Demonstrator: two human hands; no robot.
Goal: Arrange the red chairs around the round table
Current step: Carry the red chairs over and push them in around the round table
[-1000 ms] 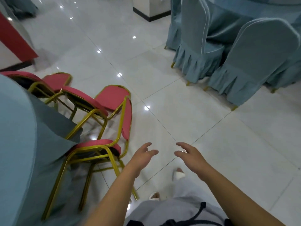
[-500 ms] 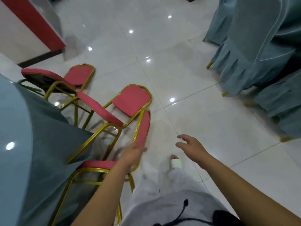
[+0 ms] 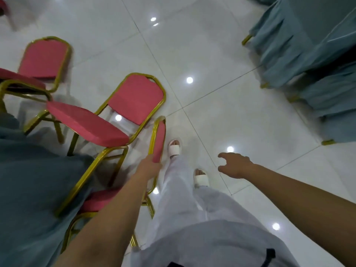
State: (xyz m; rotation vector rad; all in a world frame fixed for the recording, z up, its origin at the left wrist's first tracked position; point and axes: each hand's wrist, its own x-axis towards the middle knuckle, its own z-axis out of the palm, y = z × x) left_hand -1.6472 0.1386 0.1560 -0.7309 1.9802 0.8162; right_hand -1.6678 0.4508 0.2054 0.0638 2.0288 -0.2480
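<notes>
Three red chairs with gold frames stand at the edge of the round table [image 3: 28, 180], which is draped in a teal cloth at the left. The nearest red chair [image 3: 160, 139] has its seat partly under the cloth and its backrest edge-on to me. My left hand [image 3: 149, 166] grips that backrest; its fingers are hidden behind the padding. The middle red chair [image 3: 135, 101] stands just beyond, and the far red chair [image 3: 43, 58] is at the upper left. My right hand [image 3: 235, 166] hovers open over the floor, holding nothing.
Chairs in teal covers [image 3: 308, 54] with gold feet crowd the upper right. Glossy white floor tiles [image 3: 202, 54] stretch between them and the red chairs. My feet in white slippers [image 3: 174, 149] stand right beside the nearest chair.
I have stepped closer and now look more steeply down. My left hand reached across to the nearest chair's backrest and took hold of it. My right hand stayed open.
</notes>
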